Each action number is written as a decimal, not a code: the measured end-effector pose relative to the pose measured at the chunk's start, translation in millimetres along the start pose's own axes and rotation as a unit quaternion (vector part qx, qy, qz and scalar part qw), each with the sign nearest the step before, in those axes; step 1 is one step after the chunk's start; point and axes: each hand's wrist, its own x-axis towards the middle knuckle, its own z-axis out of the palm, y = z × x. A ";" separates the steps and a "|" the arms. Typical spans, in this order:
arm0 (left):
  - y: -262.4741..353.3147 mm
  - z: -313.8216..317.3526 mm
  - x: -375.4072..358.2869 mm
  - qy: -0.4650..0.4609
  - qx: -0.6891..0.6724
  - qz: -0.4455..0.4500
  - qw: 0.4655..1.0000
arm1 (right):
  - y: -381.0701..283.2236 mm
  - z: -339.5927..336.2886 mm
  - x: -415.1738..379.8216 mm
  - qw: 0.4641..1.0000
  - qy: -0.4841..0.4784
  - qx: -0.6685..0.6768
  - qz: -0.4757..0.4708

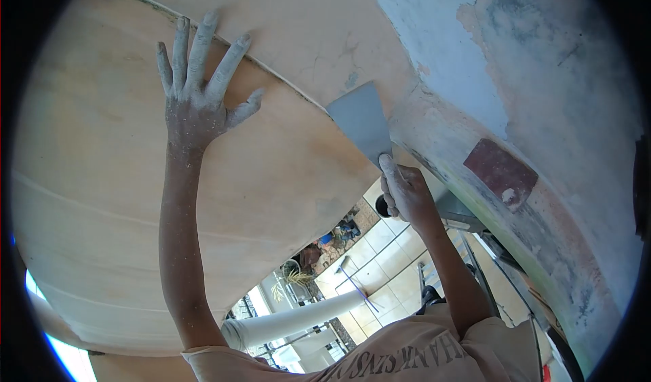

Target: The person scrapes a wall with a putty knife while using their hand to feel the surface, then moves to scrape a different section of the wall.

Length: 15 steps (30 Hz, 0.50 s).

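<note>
My left hand [195,104], dusted with white powder, lies with fingers spread on the peach-coloured panel [102,124], its fingertips by the thin raised edge [288,84] that runs diagonally across. In my right hand [405,189] is a wide putty knife [363,121]. My thumb presses on the base of its metal blade, and the fingers wrap the handle, which is mostly hidden apart from a dark round end below. The blade's far edge overlaps the peach surface beside the raised edge.
A dark red sandpaper sheet [500,173] is on the patchy white and peach wall [569,111] at right. Far below are the tiled floor [373,277], a white column [298,321], a potted plant [295,277] and a ladder [478,267].
</note>
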 end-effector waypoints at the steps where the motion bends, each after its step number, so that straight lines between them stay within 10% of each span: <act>1: 2.0 0.4 1.3 0.009 -0.011 -0.005 1.000 | -2.0 0.6 -0.4 1.000 -0.010 0.004 -0.006; 15: 31.6 34.2 70.4 0.198 -0.092 0.059 0.974 | -9.2 -0.1 -0.8 0.973 -0.128 0.193 0.013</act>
